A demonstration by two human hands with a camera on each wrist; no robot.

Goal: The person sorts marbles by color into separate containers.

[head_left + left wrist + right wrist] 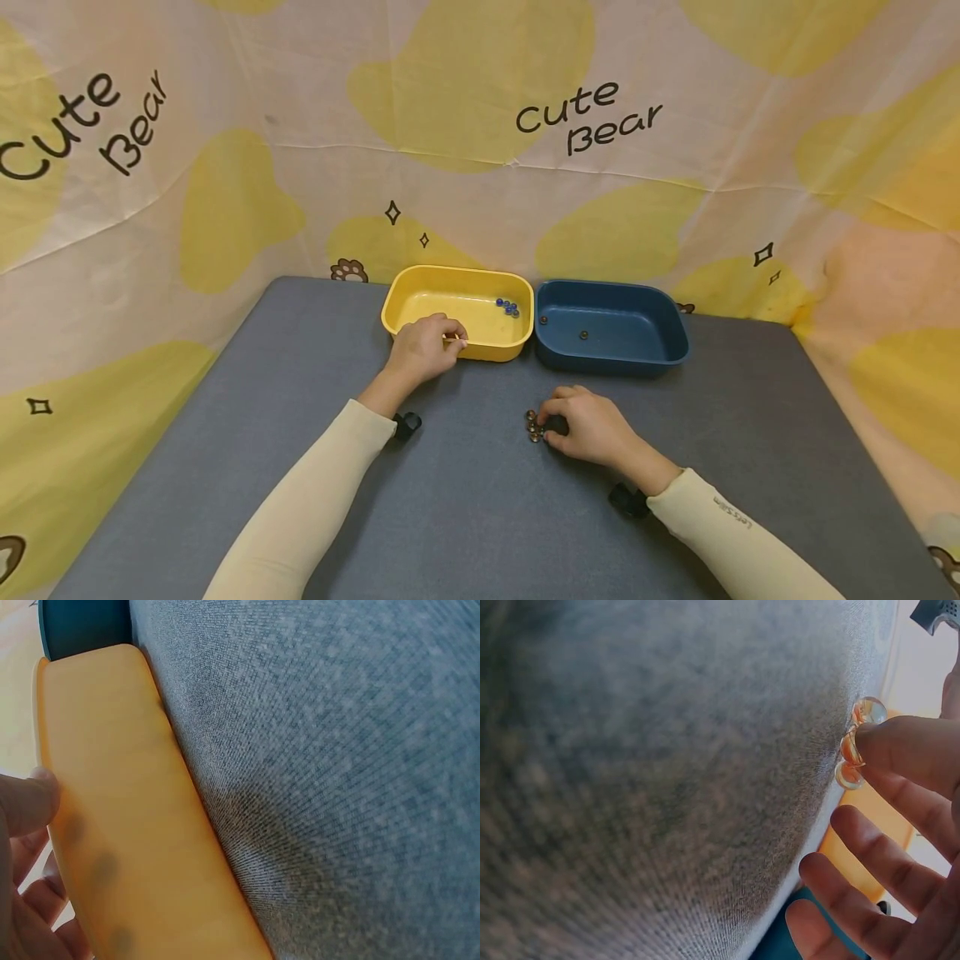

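My left hand (pixel 426 346) grips the front wall of the yellow bin (pixel 491 352). In the left wrist view its thumb lies over the rim on the outside, with the other fingers behind the wall. Several blue marbles (pixel 507 309) lie inside this bin at the right. My right hand (pixel 588 423) is low over the table beside a small cluster of brown-orange marbles (pixel 532 416). The right wrist view has the thumb tip right at the clear, orange-swirled marbles (pixel 850 776), the index finger close behind it and the remaining fingers spread loosely.
A dark blue bin (pixel 611 364) stands directly right of the yellow one, with two brown marbles (pixel 583 335) on its floor. Both bins sit near the back of the grey table (pixel 480 500). A patterned cloth (pixel 465 100) hangs behind and around the sides.
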